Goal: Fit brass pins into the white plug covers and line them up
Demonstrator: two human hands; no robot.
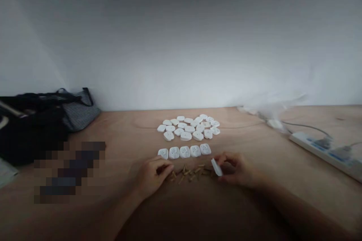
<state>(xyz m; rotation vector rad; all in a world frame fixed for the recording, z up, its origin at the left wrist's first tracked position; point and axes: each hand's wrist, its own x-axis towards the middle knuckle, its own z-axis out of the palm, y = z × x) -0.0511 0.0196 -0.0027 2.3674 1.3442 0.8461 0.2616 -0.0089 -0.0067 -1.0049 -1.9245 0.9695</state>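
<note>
My right hand [236, 167] pinches a white plastic socket cover [217, 167] on edge between thumb and fingers, just right of a pile of small brass-coloured strips [185, 173]. At the pile's left side is my left hand [152, 177], its thumb and index fingertips closed together; whatever is between them is too small to make out. Just beyond both hands, several similar white covers [184, 152] lie in a row with their holed insides showing. The left end of that row is close to my left knuckles.
Farther back lies a loose cluster of white covers [190, 129]. A white power strip [322, 150] with plugs and a clear plastic bag [271, 111] are on the right. Dark bags [34, 124] stand at left, near a blurred-out item [70, 171] on the wooden table [124, 131].
</note>
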